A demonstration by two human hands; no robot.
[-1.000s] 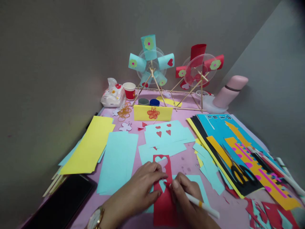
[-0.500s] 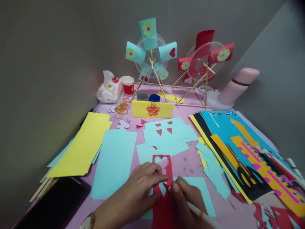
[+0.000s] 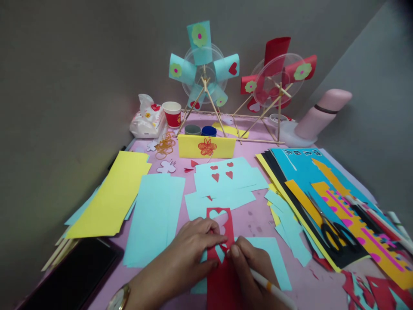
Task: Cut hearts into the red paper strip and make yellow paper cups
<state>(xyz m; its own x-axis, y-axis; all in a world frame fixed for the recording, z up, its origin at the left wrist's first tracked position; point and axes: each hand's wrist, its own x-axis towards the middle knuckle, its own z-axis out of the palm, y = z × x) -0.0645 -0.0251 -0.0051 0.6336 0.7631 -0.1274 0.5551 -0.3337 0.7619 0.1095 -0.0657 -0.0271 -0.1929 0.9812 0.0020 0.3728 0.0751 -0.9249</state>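
Note:
A red paper strip point(image 3: 222, 280) with heart-shaped holes lies on the pink table point(image 3: 254, 219) near the front edge. My left hand point(image 3: 190, 254) rests flat on its left side with fingers stretched out, pressing the strip down. My right hand point(image 3: 248, 269) is closed around a white pen-like tool point(image 3: 274, 290) with an orange band. Its tip touches the strip at a heart outline, between my two hands. A watch point(image 3: 118, 298) is on my left wrist.
Light blue sheets point(image 3: 155, 215) and yellow sheets point(image 3: 109, 202) lie left. Small red hearts point(image 3: 222, 174) sit on blue paper. Black scissors point(image 3: 335, 234) rest on stacked coloured sheets point(image 3: 322, 185) at right. Two paper wheels point(image 3: 203, 69) on sticks, a red cup point(image 3: 172, 114) and a pink bottle point(image 3: 322, 114) stand behind.
The view tilted slightly, shifting things in the picture. My hands stay on the red strip; the right hand with the tool has crept a little along the heart outline.

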